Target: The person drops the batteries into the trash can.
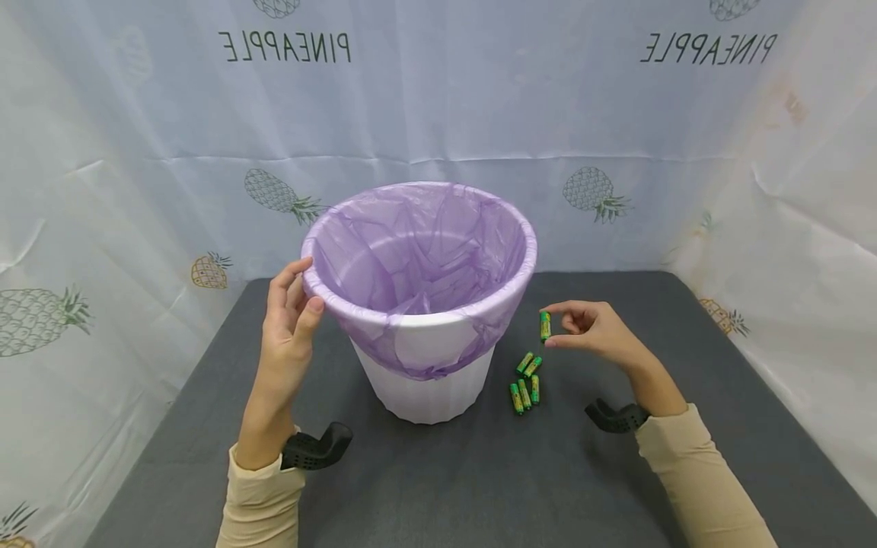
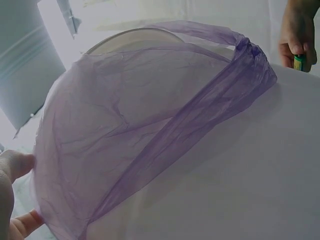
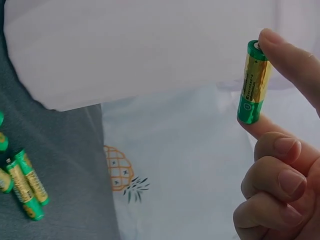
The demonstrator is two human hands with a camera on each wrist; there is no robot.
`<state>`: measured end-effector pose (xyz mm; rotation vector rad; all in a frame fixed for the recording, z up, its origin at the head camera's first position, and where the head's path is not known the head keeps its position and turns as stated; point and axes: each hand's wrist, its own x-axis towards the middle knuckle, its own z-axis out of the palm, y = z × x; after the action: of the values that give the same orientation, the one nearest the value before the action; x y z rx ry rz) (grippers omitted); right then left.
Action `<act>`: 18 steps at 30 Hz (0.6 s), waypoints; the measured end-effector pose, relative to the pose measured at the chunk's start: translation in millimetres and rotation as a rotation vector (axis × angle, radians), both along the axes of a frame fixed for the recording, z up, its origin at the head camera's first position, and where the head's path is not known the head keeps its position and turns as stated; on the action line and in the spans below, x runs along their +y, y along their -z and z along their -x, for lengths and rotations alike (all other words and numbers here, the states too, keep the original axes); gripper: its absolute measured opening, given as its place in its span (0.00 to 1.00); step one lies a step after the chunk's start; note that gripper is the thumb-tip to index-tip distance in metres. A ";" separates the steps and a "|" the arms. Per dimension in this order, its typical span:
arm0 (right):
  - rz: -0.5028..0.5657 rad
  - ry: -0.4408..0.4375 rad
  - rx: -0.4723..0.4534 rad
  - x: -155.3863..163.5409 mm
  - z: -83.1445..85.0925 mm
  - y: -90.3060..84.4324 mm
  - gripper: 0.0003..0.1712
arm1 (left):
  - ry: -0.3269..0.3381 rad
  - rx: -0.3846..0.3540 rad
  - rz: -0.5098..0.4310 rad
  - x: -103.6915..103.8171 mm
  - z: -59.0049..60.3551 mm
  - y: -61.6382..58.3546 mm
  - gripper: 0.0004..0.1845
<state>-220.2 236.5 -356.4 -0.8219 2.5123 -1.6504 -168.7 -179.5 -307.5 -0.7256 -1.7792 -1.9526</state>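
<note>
My right hand [image 1: 594, 329] pinches a green and gold AA-size battery [image 3: 254, 82] between thumb and forefinger, one at each end. Its other fingers are curled into the palm. It is raised to the right of a white trash bin [image 1: 425, 392] lined with a purple plastic bag [image 1: 404, 259], which is folded down over the rim. On the bin's left side, the fingertips of my left hand [image 1: 289, 335] touch the bag-covered rim from outside, with the fingers spread. Several more loose batteries [image 1: 524, 393] lie on the table between the bin and my right hand.
The bin stands upright on a dark grey table [image 1: 425, 487]. Pale curtains with a pineapple print [image 1: 438, 91] hang behind and at both sides. A black wrist mount [image 1: 318, 447] sits on the left forearm, another [image 1: 617, 417] on the right.
</note>
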 end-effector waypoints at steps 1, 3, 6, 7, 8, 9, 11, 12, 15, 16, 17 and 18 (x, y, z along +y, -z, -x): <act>0.005 -0.002 0.004 -0.3 -0.1 -2.1 0.22 | -0.002 0.001 0.000 0.0 0.1 0.1 0.24; 0.013 -0.001 0.014 -0.8 -0.6 -6.0 0.22 | -0.005 -0.002 -0.001 0.0 0.1 -0.2 0.24; 0.034 0.003 0.032 -1.4 -2.0 -12.1 0.23 | 0.008 0.006 0.002 0.5 -0.4 -0.6 0.24; 0.044 0.003 0.034 -1.5 -2.5 -14.1 0.24 | 0.015 0.011 0.004 0.7 -0.5 -0.7 0.24; 0.058 0.000 0.036 -1.7 -3.0 -16.3 0.24 | 0.016 0.010 0.004 1.0 -0.7 -1.1 0.24; 0.069 -0.003 0.039 -2.0 -3.5 -18.4 0.25 | 0.017 0.010 0.004 1.2 -0.9 -1.3 0.24; 0.089 -0.014 0.045 -2.6 -4.7 -22.9 0.24 | 0.021 0.011 0.003 1.4 -1.3 -1.3 0.24; 0.094 -0.018 0.049 -2.7 -5.3 -25.1 0.24 | 0.021 0.011 0.002 1.5 -1.6 -1.4 0.24; 0.096 -0.017 0.056 -3.3 -7.0 -32.2 0.24 | 0.023 0.018 0.001 1.4 -2.0 -0.9 0.24; 0.095 -0.014 0.060 -3.4 -7.4 -34.4 0.24 | 0.021 0.019 0.000 1.4 -2.0 -1.0 0.24; 0.098 -0.014 0.061 -3.6 -7.7 -36.6 0.24 | 0.021 0.022 0.000 1.3 -2.0 -0.9 0.24; 0.104 -0.020 0.067 -3.8 -8.0 -38.8 0.24 | 0.020 0.025 0.000 1.2 -2.0 -0.9 0.24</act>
<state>-212.3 232.7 -317.6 -0.9230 2.4701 -1.7900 -166.7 -178.3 -306.7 -0.7674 -1.7634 -1.9485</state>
